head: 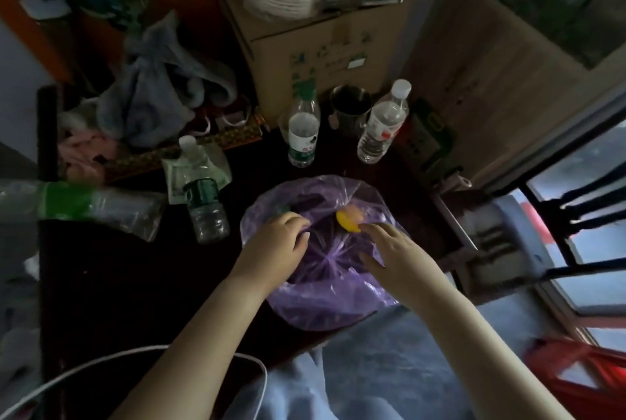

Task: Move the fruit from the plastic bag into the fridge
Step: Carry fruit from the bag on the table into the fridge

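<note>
The dark table (135, 284) is crowding up with water bottles (304, 128), and the purple plastic bag (325, 297) is sitting at its near edge with both hands working at its mouth. The left hand (276, 243) is pinching the bag's rim; the right hand (394, 252) is lying loose and spread, gripping nothing, fingertips nearing the yellow fruit (349, 220). It's looking like early going: fruit inside, no fridge showing.

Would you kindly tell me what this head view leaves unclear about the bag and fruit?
- Purple plastic bag: most contents hidden by crinkled film; only a yellow fruit shows.
- Left hand: fingertips hidden in the folds.
- Fridge: not in view.
- Green-labelled bottle: blurred, cut by the left edge.
</note>
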The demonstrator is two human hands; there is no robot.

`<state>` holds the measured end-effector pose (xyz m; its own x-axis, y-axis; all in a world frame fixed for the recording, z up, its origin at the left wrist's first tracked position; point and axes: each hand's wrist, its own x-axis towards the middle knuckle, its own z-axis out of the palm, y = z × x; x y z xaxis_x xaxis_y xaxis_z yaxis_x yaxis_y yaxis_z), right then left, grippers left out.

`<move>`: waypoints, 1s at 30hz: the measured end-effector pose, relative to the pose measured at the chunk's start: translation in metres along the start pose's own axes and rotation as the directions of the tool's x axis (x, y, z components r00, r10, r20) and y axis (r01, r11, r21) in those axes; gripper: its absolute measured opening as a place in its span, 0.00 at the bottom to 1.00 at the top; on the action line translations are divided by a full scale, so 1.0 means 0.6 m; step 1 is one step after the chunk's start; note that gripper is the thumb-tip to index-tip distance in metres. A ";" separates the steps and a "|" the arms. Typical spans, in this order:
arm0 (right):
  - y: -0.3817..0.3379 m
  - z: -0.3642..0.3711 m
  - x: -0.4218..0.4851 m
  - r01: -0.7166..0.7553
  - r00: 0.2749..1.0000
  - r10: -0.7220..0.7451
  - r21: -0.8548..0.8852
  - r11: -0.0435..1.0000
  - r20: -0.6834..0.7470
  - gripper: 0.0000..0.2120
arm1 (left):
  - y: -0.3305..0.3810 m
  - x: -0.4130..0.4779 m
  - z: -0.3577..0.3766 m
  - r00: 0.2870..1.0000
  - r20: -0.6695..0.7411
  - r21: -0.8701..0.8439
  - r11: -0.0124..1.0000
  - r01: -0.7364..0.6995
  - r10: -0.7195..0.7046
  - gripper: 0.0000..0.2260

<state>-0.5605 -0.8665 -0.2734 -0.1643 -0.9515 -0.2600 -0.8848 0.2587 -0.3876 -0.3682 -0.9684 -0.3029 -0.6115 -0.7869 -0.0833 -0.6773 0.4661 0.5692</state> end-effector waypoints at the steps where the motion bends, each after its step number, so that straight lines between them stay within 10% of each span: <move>1: 0.002 0.008 0.018 -0.028 0.999 0.028 0.001 1.000 0.014 0.25 | -0.011 0.017 0.003 1.000 0.016 -0.008 1.000 -0.001 0.001 0.13; 30: 0.069 0.108 0.174 -0.134 0.978 0.148 -0.101 0.986 0.145 0.29 | -0.133 0.130 0.079 0.974 0.095 0.054 0.979 0.199 -0.203 0.23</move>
<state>-0.5857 -0.9442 -0.3740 -0.2284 -0.8684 -0.4401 -0.8941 0.3660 -0.2581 -0.3812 -1.0478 -0.3936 -0.4972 -0.8230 -0.2747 -0.8064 0.3216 0.4962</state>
